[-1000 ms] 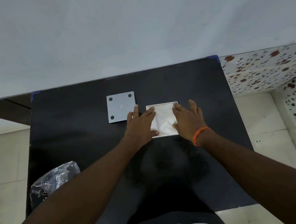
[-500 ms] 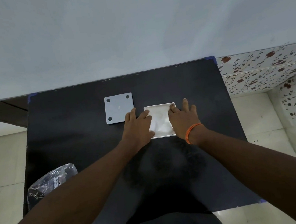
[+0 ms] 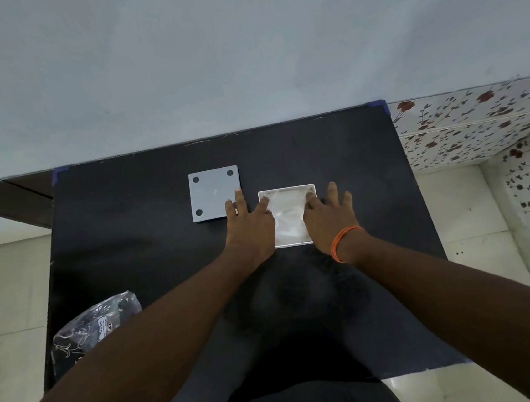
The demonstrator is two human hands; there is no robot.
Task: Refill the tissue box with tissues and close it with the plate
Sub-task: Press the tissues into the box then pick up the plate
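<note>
A white square tissue box [image 3: 286,189] lies open-side up on the black table, with white tissues [image 3: 288,218] filling it. My left hand [image 3: 250,225] rests flat over its left edge, fingers spread, fingertips pressing the tissues. My right hand [image 3: 327,215], an orange band on its wrist, presses flat on the right side of the tissues. The grey square plate [image 3: 212,191] with dark round pads at its corners lies flat just left of the box, touching my left hand's outer fingers.
A crumpled clear plastic wrapper [image 3: 93,327] lies at the table's near left edge. The black table [image 3: 137,247] stands against a pale wall; floral tiles [image 3: 478,126] and light floor are to the right.
Both hands have stayed on the tissues, shifting slightly; fingers have spread a little wider. The plate and wrapper have not moved.
</note>
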